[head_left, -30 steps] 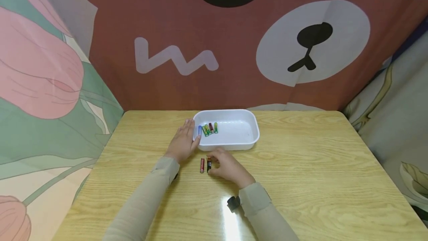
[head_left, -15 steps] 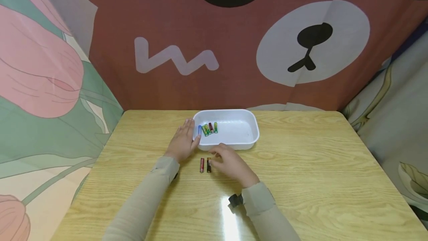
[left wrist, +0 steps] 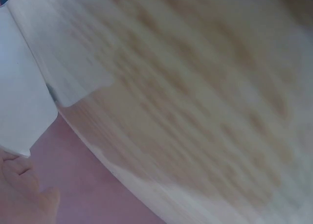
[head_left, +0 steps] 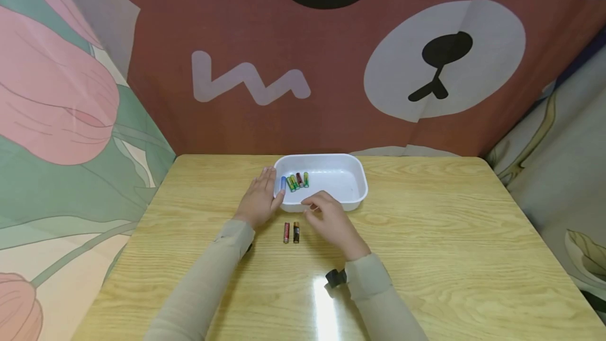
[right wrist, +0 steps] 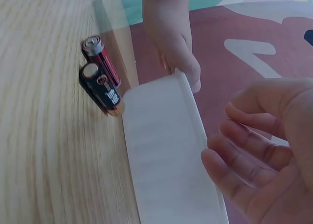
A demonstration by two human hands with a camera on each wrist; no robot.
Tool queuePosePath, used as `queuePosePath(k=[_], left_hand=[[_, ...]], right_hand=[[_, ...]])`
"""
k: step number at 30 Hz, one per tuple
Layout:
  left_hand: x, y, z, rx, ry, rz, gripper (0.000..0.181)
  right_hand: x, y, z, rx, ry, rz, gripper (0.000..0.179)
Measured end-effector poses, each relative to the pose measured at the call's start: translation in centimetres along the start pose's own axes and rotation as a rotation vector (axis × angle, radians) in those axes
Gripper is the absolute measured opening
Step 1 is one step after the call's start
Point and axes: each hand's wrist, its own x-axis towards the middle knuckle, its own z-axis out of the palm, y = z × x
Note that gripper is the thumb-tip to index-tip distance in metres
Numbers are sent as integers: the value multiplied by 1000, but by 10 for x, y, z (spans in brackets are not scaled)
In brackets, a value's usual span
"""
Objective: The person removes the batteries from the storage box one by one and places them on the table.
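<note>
A white tray stands on the table, with several batteries lying side by side at its left: a blue one, green ones and a dark red one. My left hand rests along the tray's left end, fingers straight and thumb at the near corner. Over the near rim hovers my right hand, its fingers loosely bent with nothing between them, as the right wrist view also shows. On the wood before the tray lie a red battery and a black-and-copper battery, parallel and slightly apart.
The wooden table runs back to a reddish cloth with a bear face. Patterned curtains hang at both sides. A small dark device sits at the right wrist.
My right hand has let go of the black-and-copper battery beside the red one, then lifted away toward the tray's near rim. My left hand has stayed in place.
</note>
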Motion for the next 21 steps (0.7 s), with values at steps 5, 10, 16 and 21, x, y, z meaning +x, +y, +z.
queuePosePath(k=[5,10,16,21], left_hand=[[1,-1,1,-7,-4,-2,74],[1,-2,3,-15,3,0,73],[1,-1,4,-17,8,6,73],[1,-1,3,-11,2,-2,73]], right_hand=[[5,2,-3,-24,15,4,19],[10,3,-6,-38,34,11,19],[18,5,-8,-48,28,2,18],[28,9,-8,-81,8,-15,19]])
